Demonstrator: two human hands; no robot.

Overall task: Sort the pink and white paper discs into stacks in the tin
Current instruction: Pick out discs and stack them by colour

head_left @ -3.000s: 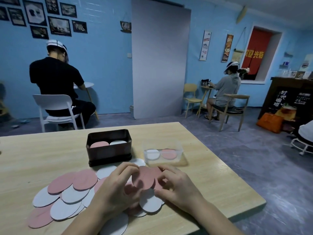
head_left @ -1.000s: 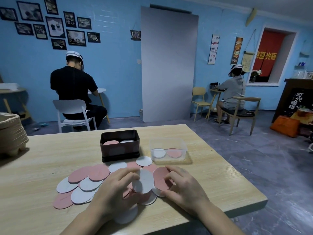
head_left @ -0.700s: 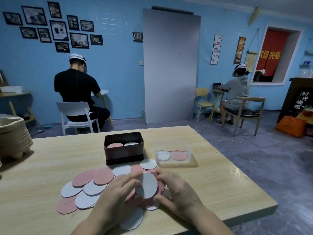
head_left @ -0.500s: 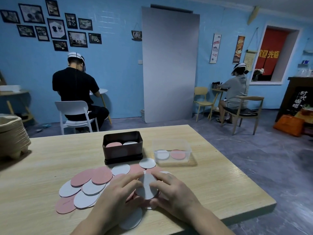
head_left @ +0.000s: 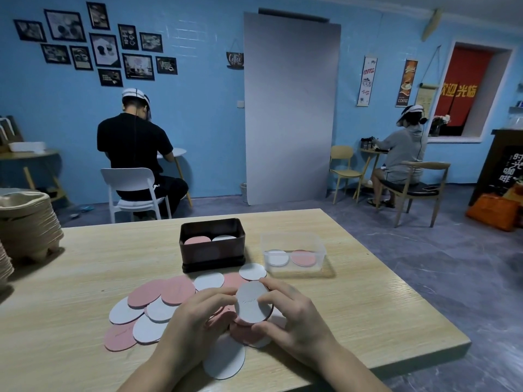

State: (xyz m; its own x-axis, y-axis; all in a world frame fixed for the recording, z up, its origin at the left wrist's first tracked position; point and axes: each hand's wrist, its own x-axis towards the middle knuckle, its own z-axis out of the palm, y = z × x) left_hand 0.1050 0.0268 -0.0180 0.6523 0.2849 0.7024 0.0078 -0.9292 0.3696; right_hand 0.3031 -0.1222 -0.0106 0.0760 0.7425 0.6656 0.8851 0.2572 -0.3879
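A dark rectangular tin (head_left: pixel 212 251) stands on the wooden table (head_left: pixel 85 261), with a pink stack on its left and a white stack on its right inside. Pink and white paper discs (head_left: pixel 158 302) lie spread in front of it. I hold one white disc (head_left: pixel 252 302) tilted up over the pile. My left hand (head_left: pixel 198 321) pinches its left edge and my right hand (head_left: pixel 294 315) grips its right edge with curled fingers. More discs are hidden under my hands.
A clear plastic box (head_left: pixel 293 254) with one white and one pink disc sits right of the tin. Stacked pulp trays (head_left: pixel 28 224) stand at the table's left edge. Two persons sit at small tables by the blue wall.
Three seconds ago my hands held a pink disc; now they hold a white disc, lifted and tilted a little higher over the pile than half a second ago.
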